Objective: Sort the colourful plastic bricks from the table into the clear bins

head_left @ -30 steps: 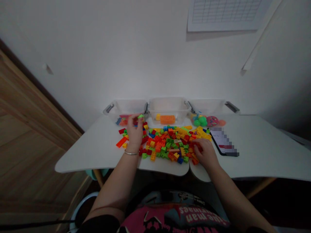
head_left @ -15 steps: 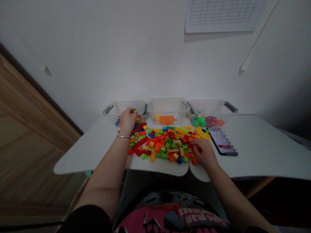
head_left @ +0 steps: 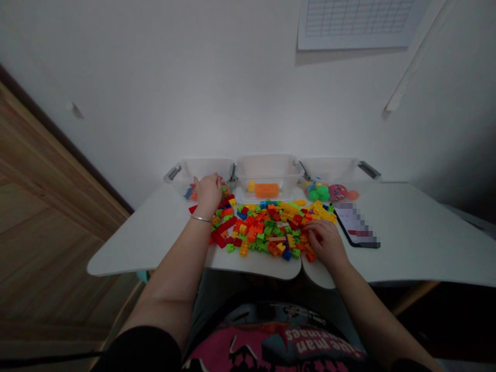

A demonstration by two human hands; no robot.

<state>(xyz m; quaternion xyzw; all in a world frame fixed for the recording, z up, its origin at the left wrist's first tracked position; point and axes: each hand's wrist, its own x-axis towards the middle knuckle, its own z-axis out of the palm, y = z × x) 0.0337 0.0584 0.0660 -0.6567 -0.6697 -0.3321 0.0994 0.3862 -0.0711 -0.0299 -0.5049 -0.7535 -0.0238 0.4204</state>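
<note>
Over the left clear plastic bin [head_left: 194, 168], my left hand [head_left: 210, 194] hangs with its back towards me. Its outer finger stands apart from the others, the fingertips are mostly hidden, and no brick shows in it. My right hand [head_left: 326, 242] rests at the right edge of a pile of toy building bricks [head_left: 267, 227]. Its fingertips touch red and orange bricks, thumb and forefinger apart. The bricks are red, orange, yellow, green and blue. Small colourful pieces [head_left: 189, 192] lie inside the left bin.
The middle clear bin [head_left: 269, 168] holds an orange cylinder-like piece [head_left: 266, 190]. In the right bin [head_left: 331, 168] are green balls [head_left: 320, 193] and a pink piece [head_left: 338, 192]. A phone [head_left: 354, 227] lies right of the pile on the white table [head_left: 411, 232]. A wall stands behind.
My left hand has moved slightly right and turned downward over the left bin. The small green piece between its fingers no longer shows. My right hand has stayed in place.
</note>
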